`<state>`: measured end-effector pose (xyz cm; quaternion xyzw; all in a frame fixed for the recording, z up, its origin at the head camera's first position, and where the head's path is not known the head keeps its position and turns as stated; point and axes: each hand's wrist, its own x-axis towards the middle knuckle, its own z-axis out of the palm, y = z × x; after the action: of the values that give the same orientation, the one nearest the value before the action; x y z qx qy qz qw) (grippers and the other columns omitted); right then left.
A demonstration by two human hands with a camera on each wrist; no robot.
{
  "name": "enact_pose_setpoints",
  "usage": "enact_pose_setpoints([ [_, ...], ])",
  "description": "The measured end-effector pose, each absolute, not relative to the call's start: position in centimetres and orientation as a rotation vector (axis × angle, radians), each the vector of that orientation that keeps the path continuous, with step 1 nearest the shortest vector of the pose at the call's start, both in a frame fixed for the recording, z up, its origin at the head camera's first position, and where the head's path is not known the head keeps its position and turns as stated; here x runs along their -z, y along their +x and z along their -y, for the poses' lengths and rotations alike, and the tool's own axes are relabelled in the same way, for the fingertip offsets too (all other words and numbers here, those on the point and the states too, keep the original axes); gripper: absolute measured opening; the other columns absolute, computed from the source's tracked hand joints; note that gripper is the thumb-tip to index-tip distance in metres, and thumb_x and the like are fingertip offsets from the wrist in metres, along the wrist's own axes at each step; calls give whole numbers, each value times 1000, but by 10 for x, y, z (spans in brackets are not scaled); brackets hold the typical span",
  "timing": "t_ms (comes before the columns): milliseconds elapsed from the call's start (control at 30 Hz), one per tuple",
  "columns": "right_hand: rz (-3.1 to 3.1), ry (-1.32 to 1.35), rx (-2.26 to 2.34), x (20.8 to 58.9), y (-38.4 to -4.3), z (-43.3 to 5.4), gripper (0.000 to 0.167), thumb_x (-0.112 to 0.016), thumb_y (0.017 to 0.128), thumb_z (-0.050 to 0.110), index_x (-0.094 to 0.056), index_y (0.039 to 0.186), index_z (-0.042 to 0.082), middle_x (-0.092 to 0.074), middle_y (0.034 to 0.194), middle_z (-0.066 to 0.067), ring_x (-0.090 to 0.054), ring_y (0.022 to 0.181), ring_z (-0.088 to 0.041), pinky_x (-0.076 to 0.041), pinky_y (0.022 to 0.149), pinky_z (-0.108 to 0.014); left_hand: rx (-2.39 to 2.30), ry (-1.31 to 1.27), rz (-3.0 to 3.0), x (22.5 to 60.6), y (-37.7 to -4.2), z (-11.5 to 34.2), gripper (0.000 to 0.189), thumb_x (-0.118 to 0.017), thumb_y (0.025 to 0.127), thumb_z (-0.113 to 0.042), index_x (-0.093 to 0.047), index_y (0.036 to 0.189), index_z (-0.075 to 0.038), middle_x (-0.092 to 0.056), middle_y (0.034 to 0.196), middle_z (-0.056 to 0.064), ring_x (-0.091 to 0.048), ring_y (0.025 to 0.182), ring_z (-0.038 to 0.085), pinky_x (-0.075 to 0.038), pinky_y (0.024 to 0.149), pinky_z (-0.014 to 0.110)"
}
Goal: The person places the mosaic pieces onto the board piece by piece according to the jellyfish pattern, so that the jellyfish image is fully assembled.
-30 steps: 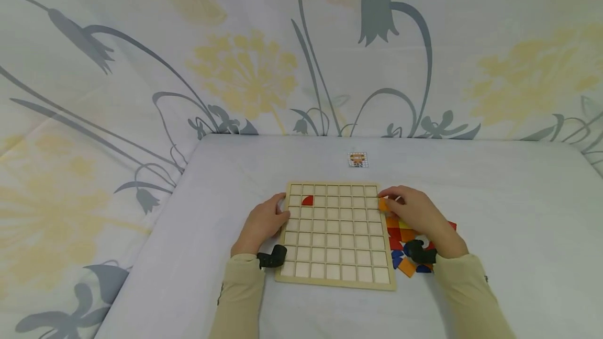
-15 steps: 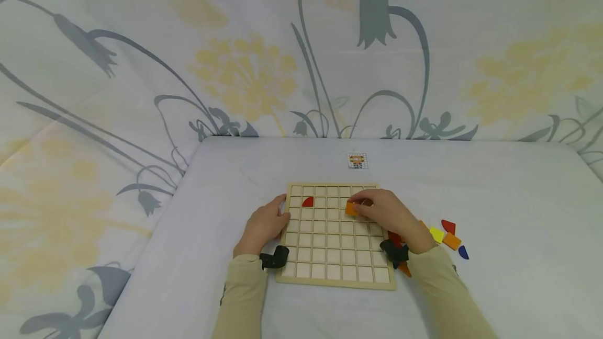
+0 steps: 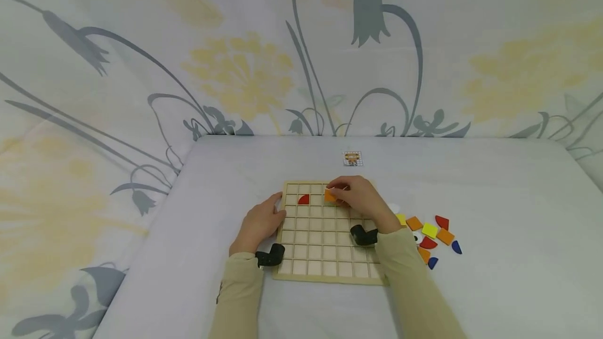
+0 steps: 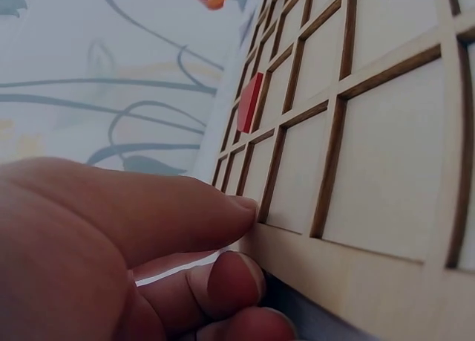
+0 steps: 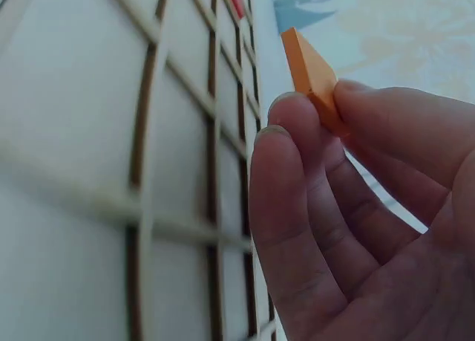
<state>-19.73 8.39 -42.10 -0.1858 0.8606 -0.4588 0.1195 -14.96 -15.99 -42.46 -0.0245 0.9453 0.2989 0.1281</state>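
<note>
My right hand (image 3: 364,200) pinches an orange square tile (image 3: 329,195) between thumb and fingertips over the upper part of a wooden grid board (image 3: 315,237). In the right wrist view the tile (image 5: 310,73) is tilted and held clear of the board's ridges. At the board's left edge, my left hand (image 3: 260,224) holds the frame; its thumb (image 4: 200,211) lies against the rim and the other fingers curl beside it. One red quarter-circle piece (image 3: 304,200) sits in a cell near the upper left. My right hand and forearm hide part of the board's right side.
Right of the board lie several loose pieces, among them a yellow square (image 3: 430,230), an orange square (image 3: 445,236), a red quarter-circle (image 3: 442,222) and a blue piece (image 3: 456,247). A small pattern card (image 3: 352,158) lies behind the board on the white-covered table (image 3: 513,213).
My right hand has carried the orange tile leftward from the board's right edge to over its upper middle, uncovering the loose pieces. The left hand keeps its place at the left edge.
</note>
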Motion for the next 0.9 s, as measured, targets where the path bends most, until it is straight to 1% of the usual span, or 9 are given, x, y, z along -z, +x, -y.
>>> enact_pose_setpoints([
  [133, -2523, -528, 1340, 423, -199, -70, 21, -54, 89, 20, -64, 105, 10, -63, 87, -2, -59, 72, -14, -47, 67, -30, -888, -55, -2740, 426, -150, 165, 51, -50, 89, -25, -37, 137, -14, -52, 67, -2, -47, 48, 12, -38, 46, 26],
  [267, -2573, -478, 1307, 426, -200, -62, 19, -54, 89, 19, -65, 104, 14, -63, 87, 1, -57, 75, -14, -46, 69, -31, -905, -52, -2737, 425, -150, 165, 51, -50, 89, -25, -36, 137, -14, -52, 67, -2, -48, 48, 12, -38, 46, 27],
  [367, -2617, -463, 1254, 428, -201, -58, 18, -54, 89, 21, -65, 102, 17, -63, 94, 1, -57, 83, -16, -45, 75, -34, -916, -59, -2733, 426, -150, 164, 51, -50, 89, -25, -36, 137, -14, -52, 66, -2, -48, 48, 12, -39, 47, 27],
  [500, -2673, -463, 1176, 428, -199, -51, 17, -55, 88, 21, -66, 101, 17, -62, 101, 0, -56, 88, -18, -44, 79, -36, -919, -60, -2735, 425, -149, 165, 50, -50, 90, -24, -37, 137, -14, -52, 66, -2, -47, 49, 12, -38, 47, 27],
  [633, -2705, -443, 1146, 426, -197, -46, 17, -55, 88, 22, -66, 101, 19, -62, 99, 0, -56, 85, -18, -44, 76, -36, -915, -54, -2744, 423, -149, 165, 50, -50, 90, -24, -37, 137, -13, -52, 66, -2, -47, 49, 12, -38, 46, 26],
  [900, -2774, -476, 1063, 429, -196, -41, 15, -57, 87, 22, -68, 97, 20, -62, 102, 1, -56, 88, -18, -45, 75, -35, -878, -58, -2759, 425, -149, 163, 50, -50, 90, -25, -37, 137, -14, -51, 66, -2, -47, 49, 12, -38, 46, 26],
])
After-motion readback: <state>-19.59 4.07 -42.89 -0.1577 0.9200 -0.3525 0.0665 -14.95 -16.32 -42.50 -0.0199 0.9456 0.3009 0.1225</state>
